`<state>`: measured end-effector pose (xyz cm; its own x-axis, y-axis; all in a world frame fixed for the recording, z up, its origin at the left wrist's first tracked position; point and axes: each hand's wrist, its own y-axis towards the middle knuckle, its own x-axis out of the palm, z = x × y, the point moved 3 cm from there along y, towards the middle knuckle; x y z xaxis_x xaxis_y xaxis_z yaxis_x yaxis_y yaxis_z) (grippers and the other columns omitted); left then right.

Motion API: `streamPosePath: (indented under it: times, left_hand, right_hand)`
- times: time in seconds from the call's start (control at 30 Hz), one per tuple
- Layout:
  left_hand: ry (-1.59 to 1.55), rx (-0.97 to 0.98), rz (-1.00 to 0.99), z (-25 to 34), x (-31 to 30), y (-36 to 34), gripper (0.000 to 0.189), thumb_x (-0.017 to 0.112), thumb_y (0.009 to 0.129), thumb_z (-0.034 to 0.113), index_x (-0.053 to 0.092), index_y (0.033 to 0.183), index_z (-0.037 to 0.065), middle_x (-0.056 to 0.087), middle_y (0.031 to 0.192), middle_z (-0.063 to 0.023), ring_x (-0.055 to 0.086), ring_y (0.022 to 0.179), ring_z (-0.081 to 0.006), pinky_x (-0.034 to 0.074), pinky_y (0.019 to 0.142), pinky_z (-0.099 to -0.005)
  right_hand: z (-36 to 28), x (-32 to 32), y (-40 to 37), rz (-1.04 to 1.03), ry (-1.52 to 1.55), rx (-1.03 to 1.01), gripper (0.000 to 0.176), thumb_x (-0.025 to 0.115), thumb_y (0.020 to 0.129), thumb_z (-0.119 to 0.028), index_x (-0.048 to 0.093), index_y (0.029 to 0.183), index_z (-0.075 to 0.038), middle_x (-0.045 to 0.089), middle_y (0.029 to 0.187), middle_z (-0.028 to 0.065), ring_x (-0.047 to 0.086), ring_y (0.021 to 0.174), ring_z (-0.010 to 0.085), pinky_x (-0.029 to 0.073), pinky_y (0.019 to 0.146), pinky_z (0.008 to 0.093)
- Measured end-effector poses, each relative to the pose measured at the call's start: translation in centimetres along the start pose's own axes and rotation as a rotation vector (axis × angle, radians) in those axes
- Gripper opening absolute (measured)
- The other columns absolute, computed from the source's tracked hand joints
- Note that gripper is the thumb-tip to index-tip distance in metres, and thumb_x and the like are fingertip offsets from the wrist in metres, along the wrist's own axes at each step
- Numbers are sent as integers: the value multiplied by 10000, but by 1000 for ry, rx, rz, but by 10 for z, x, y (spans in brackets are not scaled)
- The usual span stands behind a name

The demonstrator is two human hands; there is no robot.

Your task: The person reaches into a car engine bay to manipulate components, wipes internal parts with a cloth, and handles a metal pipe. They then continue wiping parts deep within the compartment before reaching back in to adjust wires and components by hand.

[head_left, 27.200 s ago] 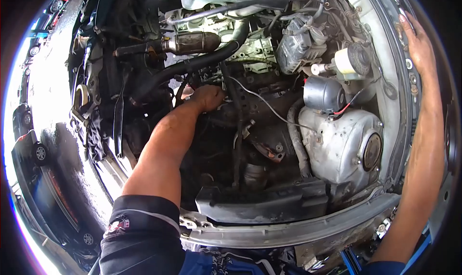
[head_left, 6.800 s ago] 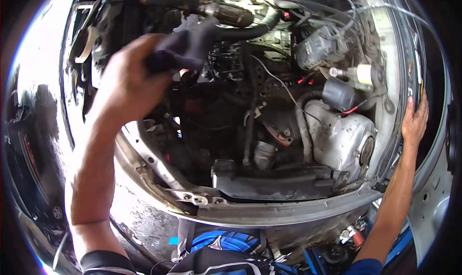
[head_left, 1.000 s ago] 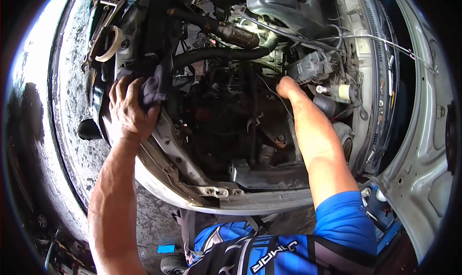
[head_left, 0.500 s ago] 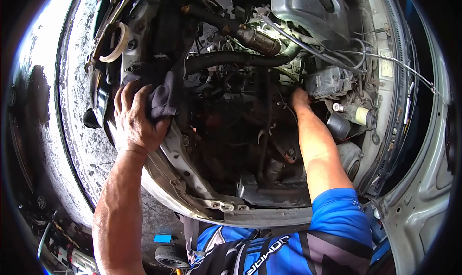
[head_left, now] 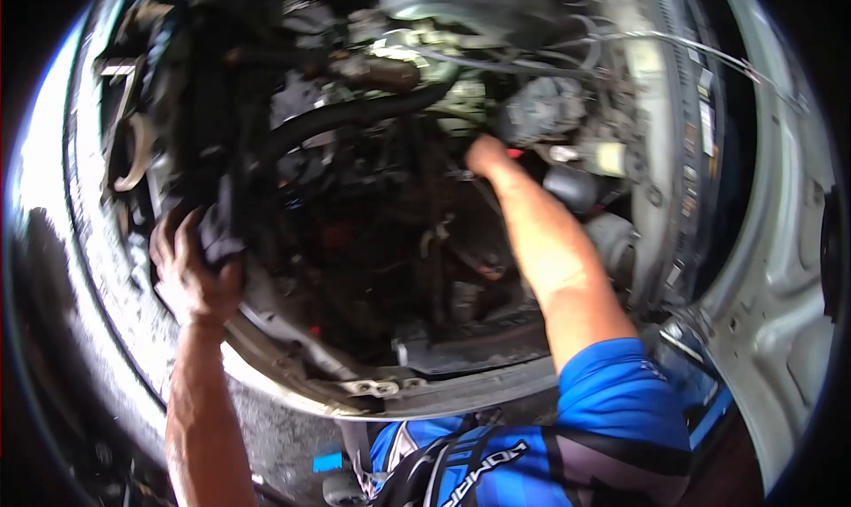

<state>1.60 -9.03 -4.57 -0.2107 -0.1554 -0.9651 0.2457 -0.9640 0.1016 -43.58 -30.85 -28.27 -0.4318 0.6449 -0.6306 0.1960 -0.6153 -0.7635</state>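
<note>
- One dark cloth [head_left: 222,234] touches the left hand [head_left: 190,269], fingers apart, on the car frame [head_left: 372,388].
- Right hand [head_left: 487,156] by gray box [head_left: 542,110]; cannot tell its grip.
- Seemingly reaching in; next calls for careful touch.

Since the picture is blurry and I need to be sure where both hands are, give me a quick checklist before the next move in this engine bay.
1. Left hand in contact with the dark cloth: ok.
2. Right hand apart from the thick black hose in this view: ok.
3. Right hand's grip confirmed: cannot tell, its fingertips are hidden.
4. Tape roll out from under the left hand: ok.
5. View sharp around the right hand: not ok, blurred.
</note>
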Motion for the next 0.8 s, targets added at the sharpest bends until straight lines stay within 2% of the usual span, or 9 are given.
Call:
streamPosePath:
  times: [0.03, 0.07, 0.2, 0.27, 0.33, 0.47, 0.53, 0.67, 0.8]
  left_hand:
    - [-3, 27, 23, -3, 3, -1, 581, 697, 723, 298, 613, 1264, 104, 523, 1343, -212, 454, 1269, -450, 366, 1086, -541]
    - [-2, 52, 45, -7, 8, -1, 581, 693, 726, 303, 612, 1264, 101, 521, 1345, -211, 453, 1269, -451, 360, 1090, -540]
    - [15, 104, 48, -9, 11, -2, 600, 667, 772, 367, 579, 1297, 89, 510, 1356, -214, 443, 1278, -447, 344, 1098, -537]
    - [14, 91, 36, -10, 12, -2, 605, 665, 784, 389, 573, 1302, 92, 505, 1362, -215, 436, 1286, -447, 343, 1100, -536]
    - [14, 82, 45, -11, 13, -3, 604, 663, 787, 393, 573, 1303, 93, 504, 1364, -217, 435, 1288, -448, 342, 1101, -535]
    - [21, 80, 53, -18, 19, -4, 626, 666, 781, 372, 560, 1335, 101, 494, 1374, -220, 425, 1290, -448, 331, 1103, -548]
    - [17, 83, 59, -19, 20, -4, 630, 679, 778, 367, 558, 1336, 102, 489, 1382, -221, 428, 1290, -445, 328, 1106, -551]
    - [-1, 93, 68, -17, 21, -4, 615, 692, 784, 368, 564, 1330, 115, 490, 1387, -201, 432, 1291, -434, 353, 1095, -540]
    - [5, 79, 61, -14, 19, -3, 603, 701, 785, 362, 569, 1324, 126, 507, 1375, -182, 439, 1287, -427, 379, 1081, -526]
  right_hand:
    - [-9, -22, -22, -21, 24, -10, 290, 541, 924, -201, 739, 1066, -42, 705, 1147, 178, 668, 1064, 385, 532, 924, 465]
    - [-16, -56, -63, 126, 433, 194, 349, 508, 972, -248, 688, 1161, -16, 687, 1173, 208, 641, 1116, 401, 507, 968, 462]
    - [-29, -97, -129, 314, 736, 54, 416, 501, 1006, -305, 627, 1233, 20, 625, 1288, 234, 580, 1223, 400, 453, 1047, 446]
    - [-37, -125, -187, 591, 728, -125, 378, 523, 998, -285, 640, 1156, 37, 658, 1168, 276, 627, 1119, 433, 503, 966, 478]
    - [-28, -154, -245, 854, 626, -230, 334, 590, 966, -251, 649, 1161, 13, 673, 1120, 243, 657, 1043, 406, 518, 943, 458]
    - [45, -173, -327, 1266, 399, -124, 320, 681, 914, -237, 661, 1141, -13, 663, 1079, 192, 640, 1013, 369, 515, 909, 454]
    - [99, -164, -356, 1384, 188, 90, 350, 692, 909, -256, 652, 1146, -1, 642, 1143, 194, 599, 1093, 386, 476, 966, 473]
    - [214, -114, -389, 1393, -14, 388, 415, 641, 944, -304, 627, 1192, 28, 609, 1235, 214, 539, 1193, 390, 406, 1056, 488]
    - [251, -83, -398, 1309, -13, 474, 409, 595, 969, -329, 634, 1204, 4, 599, 1282, 207, 514, 1242, 394, 393, 1074, 499]
